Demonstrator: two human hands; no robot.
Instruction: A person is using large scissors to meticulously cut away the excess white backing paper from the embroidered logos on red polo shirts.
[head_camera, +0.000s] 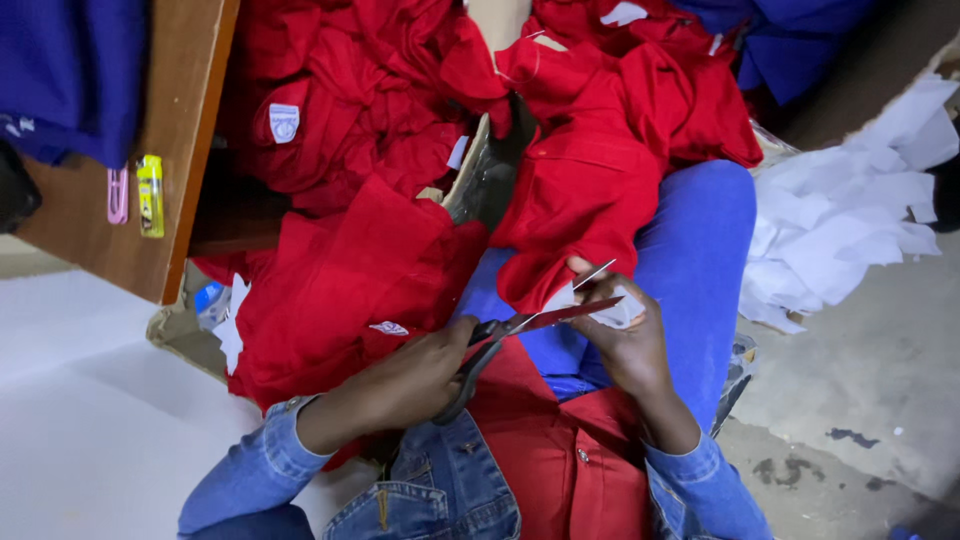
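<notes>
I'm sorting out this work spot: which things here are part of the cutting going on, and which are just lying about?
In use: scissors in the left hand; white tag and red garment at the right hand.

Lying about: white scraps, yellow lighter, pink clip, blue cloth, wooden table.

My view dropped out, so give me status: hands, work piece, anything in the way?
Left hand shut on scissors, blades open. Right hand pinching white label on red garment. Red garment pile crowds the lap.
</notes>
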